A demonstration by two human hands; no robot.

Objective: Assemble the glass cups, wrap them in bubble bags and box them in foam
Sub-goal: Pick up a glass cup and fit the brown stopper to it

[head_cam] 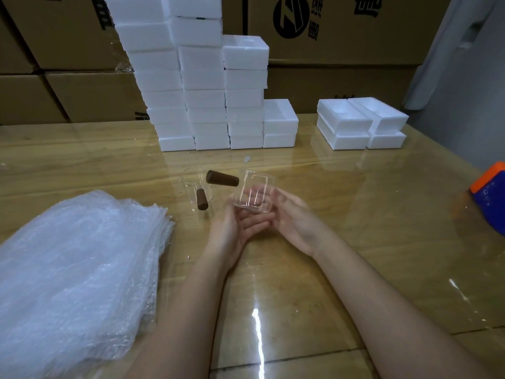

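A clear glass cup (255, 191) with a brown wooden side handle (222, 178) is held above the table, tilted with the handle pointing left. My left hand (240, 222) cups it from below and my right hand (293, 214) grips its right side. A second clear glass cup (192, 181) with a brown handle (202, 199) stands on the table just to the left. A thick pile of bubble bags (76, 272) lies at the front left. Open foam boxes (360, 116) sit at the back right.
Tall stacks of closed white foam boxes (202, 77) stand at the back centre of the glossy wooden table (355, 214). Cardboard cartons (341, 31) line the wall behind. An orange and blue object (490, 190) lies at the right edge.
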